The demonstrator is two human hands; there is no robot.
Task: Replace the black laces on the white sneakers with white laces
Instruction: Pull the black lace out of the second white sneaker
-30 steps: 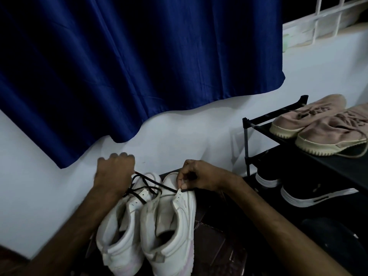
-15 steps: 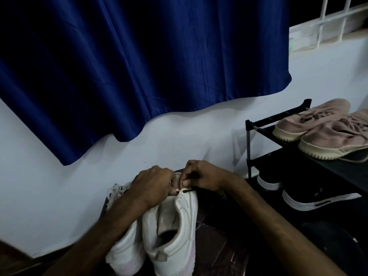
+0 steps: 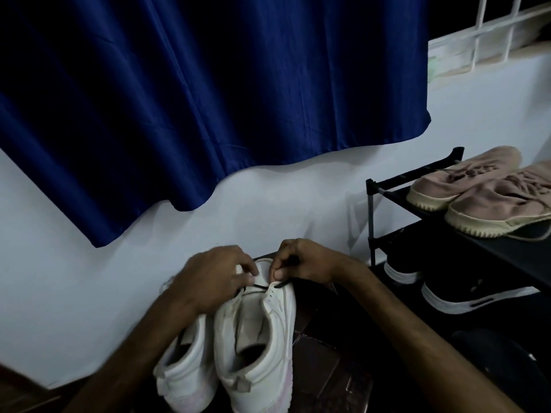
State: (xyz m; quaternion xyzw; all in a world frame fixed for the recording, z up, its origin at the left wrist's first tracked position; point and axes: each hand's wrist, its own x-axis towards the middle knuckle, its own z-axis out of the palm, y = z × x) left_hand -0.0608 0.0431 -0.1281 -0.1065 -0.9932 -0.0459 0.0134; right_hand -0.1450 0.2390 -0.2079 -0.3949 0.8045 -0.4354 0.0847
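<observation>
Left grip (image 3: 214, 275) is curling over the front of the right sneaker (image 3: 259, 353), its fingertips pinching the left eyelet edge of that shoe. The black lace (image 3: 269, 285) is running out from under those fingertips, and I cannot tell whether the lace itself is in the pinch. My left wrist and forearm are covering the front of the left sneaker (image 3: 187, 362), which is standing just left of the right sneaker, touching it side by side, heel toward me.

The right sneaker is sitting on the dark floor tiles (image 3: 322, 368) with its toe pointing at the white wall (image 3: 89, 293) and its tongue lying open toward me. One short stretch of the black lace is crossing the tongue at the toe end, between my two grips.

Right grip (image 3: 304, 260) is closing on the right eyelet edge of the right sneaker, its thumb pressing down on the flap just where the lace is coming through.

Above the right sneaker, a dark blue curtain (image 3: 208, 99) is hanging against the wall. To the right of the right sneaker, near it, a black shoe rack (image 3: 371, 222) is standing. A pair of pink shoes (image 3: 465, 180) is resting on its top shelf, and black shoes with white soles (image 3: 477, 290) are sitting on the shelf below. Far up and to the right of the right sneaker, a white window grille (image 3: 492, 31) is showing.
</observation>
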